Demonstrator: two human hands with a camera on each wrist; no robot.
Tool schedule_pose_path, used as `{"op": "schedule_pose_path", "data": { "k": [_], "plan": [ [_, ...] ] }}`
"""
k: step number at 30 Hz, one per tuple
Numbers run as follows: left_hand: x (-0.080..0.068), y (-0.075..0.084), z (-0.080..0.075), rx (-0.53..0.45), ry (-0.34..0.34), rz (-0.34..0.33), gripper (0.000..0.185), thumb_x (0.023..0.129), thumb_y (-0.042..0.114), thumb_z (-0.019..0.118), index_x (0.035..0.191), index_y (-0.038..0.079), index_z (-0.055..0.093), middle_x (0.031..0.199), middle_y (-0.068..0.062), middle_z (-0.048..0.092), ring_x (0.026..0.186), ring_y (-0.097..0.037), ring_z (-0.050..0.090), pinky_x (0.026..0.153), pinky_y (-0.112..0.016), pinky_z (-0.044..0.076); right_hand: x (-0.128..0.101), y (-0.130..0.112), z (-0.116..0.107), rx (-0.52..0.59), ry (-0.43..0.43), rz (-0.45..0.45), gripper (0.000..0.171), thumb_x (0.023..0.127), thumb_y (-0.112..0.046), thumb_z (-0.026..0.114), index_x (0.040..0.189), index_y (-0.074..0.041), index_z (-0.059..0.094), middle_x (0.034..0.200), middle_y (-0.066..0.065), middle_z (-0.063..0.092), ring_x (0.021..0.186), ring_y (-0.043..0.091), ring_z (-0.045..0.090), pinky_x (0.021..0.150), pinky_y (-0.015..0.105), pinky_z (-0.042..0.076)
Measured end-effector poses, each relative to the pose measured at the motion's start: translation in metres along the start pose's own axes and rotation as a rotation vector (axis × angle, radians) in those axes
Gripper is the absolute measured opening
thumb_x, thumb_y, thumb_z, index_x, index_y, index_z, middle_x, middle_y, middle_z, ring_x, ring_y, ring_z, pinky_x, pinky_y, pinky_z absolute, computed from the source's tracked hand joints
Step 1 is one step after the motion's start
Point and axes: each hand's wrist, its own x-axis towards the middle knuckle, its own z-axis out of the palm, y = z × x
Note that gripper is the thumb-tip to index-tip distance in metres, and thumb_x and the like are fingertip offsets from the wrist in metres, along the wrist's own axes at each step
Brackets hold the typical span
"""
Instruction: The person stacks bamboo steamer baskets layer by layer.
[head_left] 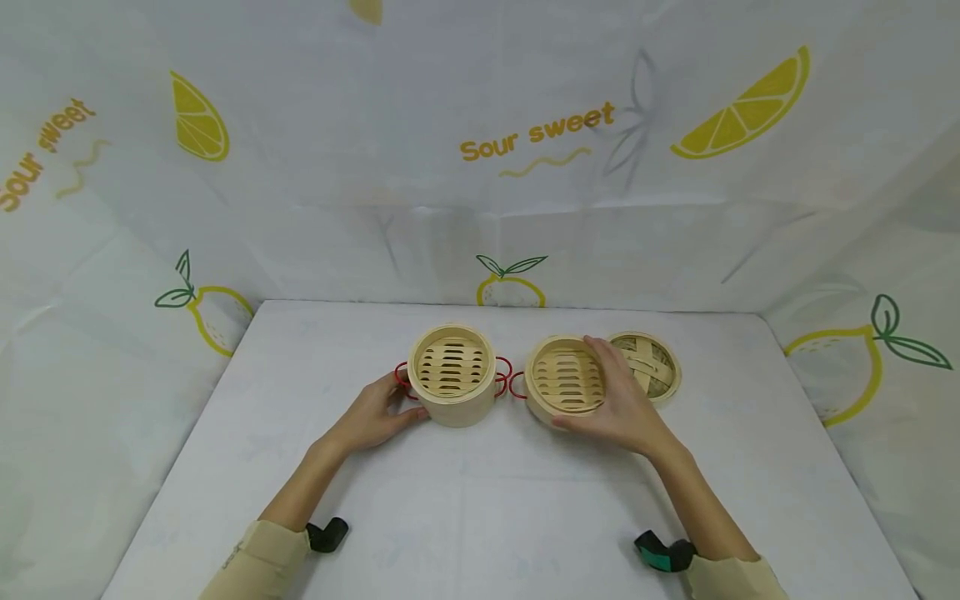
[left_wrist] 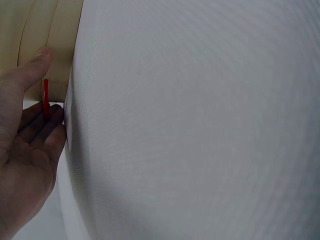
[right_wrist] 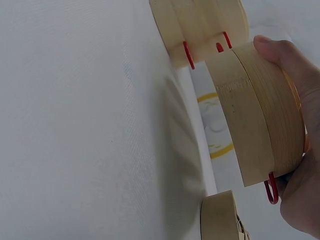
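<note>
A stack of round bamboo steamer baskets (head_left: 452, 412) with red side handles stands left of centre on the table, its slatted inside facing up. My left hand (head_left: 381, 414) holds the stack's left side, thumb at the front and fingers by the red handle (left_wrist: 45, 97). To the right, my right hand (head_left: 626, 410) grips another bamboo steamer basket (head_left: 564, 382) by its right side, thumb on the near wall. The right wrist view shows this basket (right_wrist: 257, 115) raised off the table, apart from the stack. Part of its rim is hidden by my hand.
A woven bamboo lid (head_left: 651, 367) lies on the table right of the held basket, partly behind my right hand. The white-covered table (head_left: 457, 517) meets a lemon-print curtain (head_left: 390, 242) at its back edge.
</note>
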Motion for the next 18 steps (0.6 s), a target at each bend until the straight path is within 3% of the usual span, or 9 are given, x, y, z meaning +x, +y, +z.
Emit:
{"op": "schedule_pose_path", "data": {
  "k": [8,18],
  "plan": [
    [-0.001,-0.002,-0.001,-0.002,-0.001,-0.006,0.068,0.094,0.021,0.088,0.152,0.008,0.057,0.139,-0.008,0.071,0.133,-0.026,0.067,0.122,-0.049,0.054,-0.003,-0.004,-0.009,-0.006,0.012,-0.01,0.131,0.068,-0.047,0.102,0.171,-0.013,0.028,0.172,0.022,0.034,0.161,0.047,0.031,0.124,0.08,0.035],
    [0.0,-0.002,0.0,-0.017,0.002,0.027,0.065,0.093,0.016,0.088,0.149,0.006,0.058,0.144,-0.01,0.069,0.138,-0.028,0.066,0.123,-0.048,0.053,-0.005,-0.006,-0.016,0.006,0.026,-0.025,0.131,0.066,-0.046,0.103,0.17,-0.011,0.03,0.172,0.02,0.035,0.159,0.046,0.033,0.123,0.079,0.036]
  ]
}}
